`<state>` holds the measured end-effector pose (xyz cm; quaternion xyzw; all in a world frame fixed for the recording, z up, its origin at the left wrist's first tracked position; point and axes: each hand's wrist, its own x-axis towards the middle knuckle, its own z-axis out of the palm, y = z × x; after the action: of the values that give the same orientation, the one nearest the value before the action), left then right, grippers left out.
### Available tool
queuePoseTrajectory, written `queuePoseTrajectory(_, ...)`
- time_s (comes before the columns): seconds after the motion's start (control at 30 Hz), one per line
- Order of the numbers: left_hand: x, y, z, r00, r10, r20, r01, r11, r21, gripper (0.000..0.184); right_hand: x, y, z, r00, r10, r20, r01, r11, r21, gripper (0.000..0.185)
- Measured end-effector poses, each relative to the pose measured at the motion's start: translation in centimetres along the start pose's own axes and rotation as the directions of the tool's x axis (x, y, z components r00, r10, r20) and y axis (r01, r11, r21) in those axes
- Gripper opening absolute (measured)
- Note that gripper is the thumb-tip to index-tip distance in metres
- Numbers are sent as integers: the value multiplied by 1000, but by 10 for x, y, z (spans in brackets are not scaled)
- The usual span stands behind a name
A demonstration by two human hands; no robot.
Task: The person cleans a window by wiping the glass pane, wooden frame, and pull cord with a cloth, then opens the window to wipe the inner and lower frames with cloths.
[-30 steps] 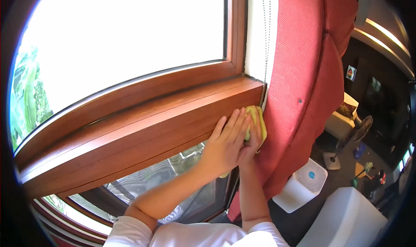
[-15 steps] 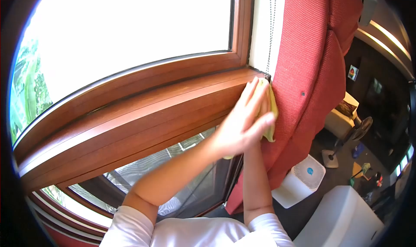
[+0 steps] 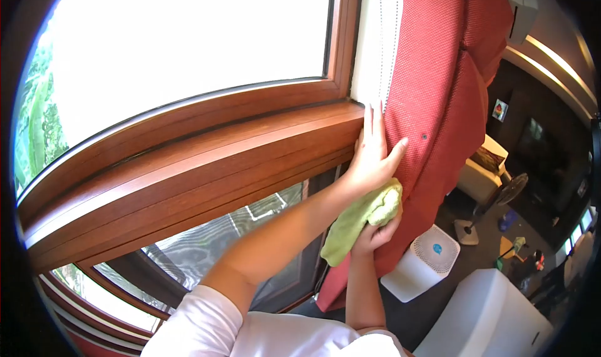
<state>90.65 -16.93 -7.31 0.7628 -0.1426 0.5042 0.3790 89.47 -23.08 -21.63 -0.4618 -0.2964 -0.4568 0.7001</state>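
- Down from the ledge's end came the yellow-green cloth point(image 3: 348, 232), which half a second earlier lay under the hands at the corner and now hung lower, in front of the red curtain point(image 3: 438, 75).
- Right hand point(image 3: 382, 233): closed around the bunched cloth, with a long flap trailing to the left; some fingers were hidden behind the fabric.
- Left hand point(image 3: 372, 153): empty, fingers stretched upward and thumb spread wide, over the right end of the wooden window ledge point(image 3: 244, 153), covering that corner; whether the palm pressed on it, I could not tell.
- Crowding the right side, the curtain hung just beside both hands, cut off at the top.
- Two strands of bead chain point(image 3: 398, 19) ran down beside it, their lower ends lost behind the left hand.
- Below the ledge, the left forearm blocked part of a lower window pane point(image 3: 219, 238).
- Behind the curtain stood one white perforated-top appliance point(image 3: 416, 272), one standing fan point(image 3: 513, 190) and one large white object point(image 3: 488, 316), cut off below.
- Small items on the floor at far right were too small to name.
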Motion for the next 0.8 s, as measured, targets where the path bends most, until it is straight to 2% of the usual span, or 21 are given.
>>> queuePoseTrajectory(0.07,7,3,3,997,-38,-70,40,999,26,83,1,4,-1,1000,1,15,-2,999,39,44)
queuePoseTrajectory(0.1,12,21,-5,969,-245,33,247,968,-43,84,3,2,-2,999,6,48,-7,999,31,42)
queuePoseTrajectory(0.2,23,24,-3,965,-262,-21,263,963,54,87,7,-9,-4,976,-44,212,63,994,-88,44)
queuePoseTrajectory(0.23,21,24,-2,958,-284,-38,286,953,103,89,8,-13,-2,978,-47,203,64,995,-79,44)
queuePoseTrajectory(0.33,17,17,6,971,-195,-139,225,940,255,87,9,-13,1,988,12,151,-5,999,-47,44)
queuePoseTrajectory(0.43,19,30,8,924,-356,-139,382,871,310,75,12,-11,4,990,-7,139,6,1000,7,44)
queuePoseTrajectory(0.53,7,25,5,952,-253,-170,285,937,202,60,6,-2,3,997,14,72,-13,1000,-8,45)
queuePoseTrajectory(0.57,-4,23,5,958,-190,-214,210,975,75,45,6,3,2,1000,-3,31,2,1000,24,46)
queuePoseTrajectory(0.6,-13,12,6,972,-183,-147,135,948,-287,35,6,8,1,1000,-18,-12,18,998,56,47)
queuePoseTrajectory(0.67,-42,8,-9,929,-349,122,362,789,-496,25,10,9,1,998,-12,-66,22,987,157,48)
queuePoseTrajectory(0.73,-68,13,-21,928,-360,97,371,871,-322,21,27,-5,8,997,46,-60,-26,952,305,48)
queuePoseTrajectory(0.77,-80,14,-22,942,-336,4,324,906,-273,20,40,-18,10,990,138,1,-127,912,391,48)
queuePoseTrajectory(0.8,-89,15,-25,943,-333,16,327,915,-238,20,51,-32,14,973,218,70,-226,864,451,48)
